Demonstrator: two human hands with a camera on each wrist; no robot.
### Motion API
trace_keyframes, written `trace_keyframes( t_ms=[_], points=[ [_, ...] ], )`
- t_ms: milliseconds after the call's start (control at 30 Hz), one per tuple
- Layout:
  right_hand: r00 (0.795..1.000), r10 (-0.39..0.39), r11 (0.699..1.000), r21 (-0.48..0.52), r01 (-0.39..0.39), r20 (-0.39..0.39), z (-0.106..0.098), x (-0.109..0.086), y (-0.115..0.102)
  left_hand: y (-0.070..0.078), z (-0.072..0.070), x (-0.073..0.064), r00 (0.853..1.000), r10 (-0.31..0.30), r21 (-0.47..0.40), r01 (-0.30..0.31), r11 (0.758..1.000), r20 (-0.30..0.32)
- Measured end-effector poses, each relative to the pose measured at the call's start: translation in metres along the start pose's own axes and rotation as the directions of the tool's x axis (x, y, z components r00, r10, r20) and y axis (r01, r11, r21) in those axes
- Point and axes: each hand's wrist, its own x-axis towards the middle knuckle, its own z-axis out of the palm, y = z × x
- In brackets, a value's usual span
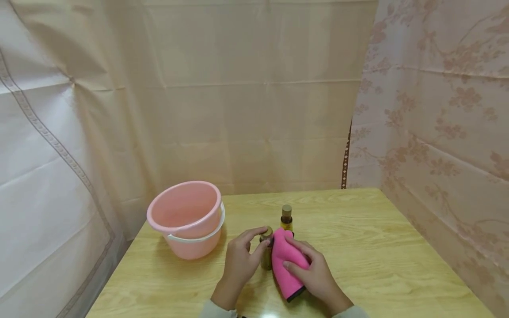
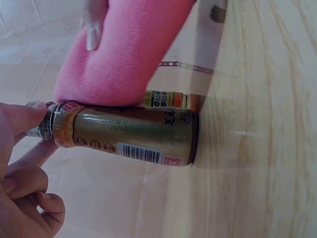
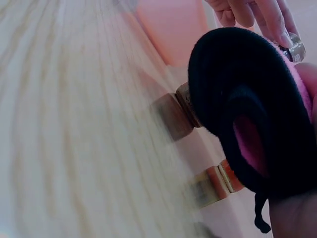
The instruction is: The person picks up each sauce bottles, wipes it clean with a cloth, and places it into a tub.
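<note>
My left hand [image 1: 240, 259] pinches the capped neck of a bottle [image 2: 133, 130] with thumb and index finger. Its gold label carries a barcode, and the bottle stands upright on the table. My right hand [image 1: 318, 273] grips a folded pink cloth [image 1: 289, 264], thumb on the near side. That cloth is plush, with a black edging and a small black loop [image 3: 261, 213] in the right wrist view. Its upper part lies against the right side of the bottle. Just behind stands a second dark bottle [image 1: 286, 215] with a gold cap and yellow label, its lower part hidden by the cloth.
A pink bucket [image 1: 192, 248] with a white handle [image 1: 199, 239] stands at the left of the wooden table [image 1: 381, 260]. Beige curtains [image 1: 246, 97] hang behind the table's far edge, with flowered fabric [image 1: 457, 115] along the right.
</note>
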Motion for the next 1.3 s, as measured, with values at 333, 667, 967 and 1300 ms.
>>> trace_keyframes(
  t_ms=[333, 667, 967, 1300],
  points=[
    [0.992, -0.114, 0.989, 0.091, 0.118, -0.046, 0.002, -0.004, -0.01, 0.0, 0.002, -0.001, 0.999, 0.031, 0.001, -0.031, 1.0, -0.021],
    [0.979, -0.19, 0.98, 0.052, 0.193, -0.068, 0.003, -0.004, -0.013, -0.002, 0.005, -0.003, 0.999, 0.034, 0.013, -0.034, 0.999, -0.032],
    [0.982, -0.172, 0.984, -0.051, 0.168, -0.079, 0.005, -0.002, -0.014, 0.001, 0.003, 0.0, 0.996, 0.054, 0.017, -0.053, 0.998, -0.066],
    [0.997, -0.032, 0.993, -0.116, 0.024, -0.068, 0.004, -0.004, -0.013, 0.002, 0.003, -0.003, 0.999, -0.005, 0.024, 0.006, 1.0, -0.04]
  ],
)
